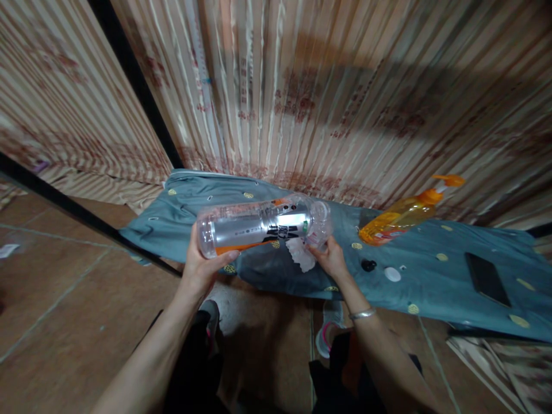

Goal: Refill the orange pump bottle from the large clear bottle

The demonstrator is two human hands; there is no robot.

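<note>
A large clear plastic bottle (259, 227) with a silver and orange label lies sideways in the air over the cloth-covered surface, its neck end to the right. My left hand (202, 261) is wrapped round its base, the thumb along the near side. At the neck end, my right hand (330, 256) is closed on a crumpled white tissue (301, 256), which hangs beside the bottle; its fingertips touch the bottle's shoulder and are partly hidden. Right of this hand lie a small black object (368, 265) and a round white disc (392, 274).
A pump bottle (399, 218) of yellow liquid leans or stands at the back of the blue-grey patterned cloth (431, 287). Farther right lies a dark phone (487, 279). A pleated curtain (276, 103) hangs behind. Black poles (138, 86) cross the left side.
</note>
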